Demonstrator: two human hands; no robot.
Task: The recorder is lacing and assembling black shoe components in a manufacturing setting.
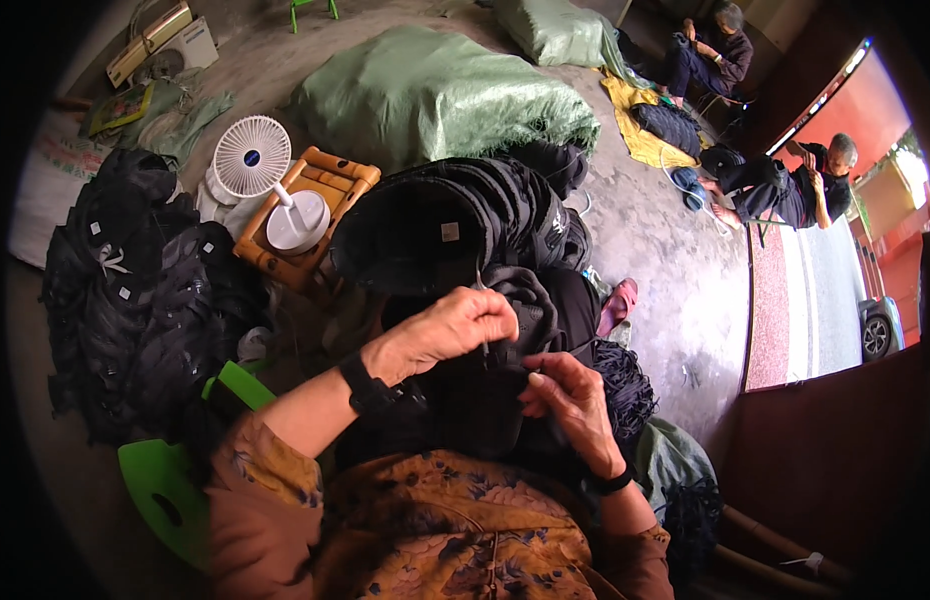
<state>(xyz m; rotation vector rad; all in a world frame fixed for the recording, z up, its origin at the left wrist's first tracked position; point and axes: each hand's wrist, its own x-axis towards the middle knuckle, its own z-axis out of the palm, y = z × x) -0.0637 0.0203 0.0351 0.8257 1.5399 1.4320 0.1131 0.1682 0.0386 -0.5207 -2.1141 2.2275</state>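
Note:
Above my lap my left hand (465,325) is closed in a pinch, with a thin pale sliver showing by its fingers. What it grips is too small to name. To its right and slightly nearer, my right hand (575,400) has thumb and fingers pressed together beside the edge of a black fabric piece (475,410). I cannot make out what lies in that pinch. The black piece rests on my lap under both hands. Just beyond them is a bundle of nested black fabric pieces (525,205), with a small white label inside the front one.
A white fan (252,158) stands on a bamboo stool (360,178). Black pieces are heaped (150,300) at the left, by a green plastic chair (165,500). A green woven sack (435,100) lies beyond. Two people sit by the doorway; black cords (625,385) hang at my right.

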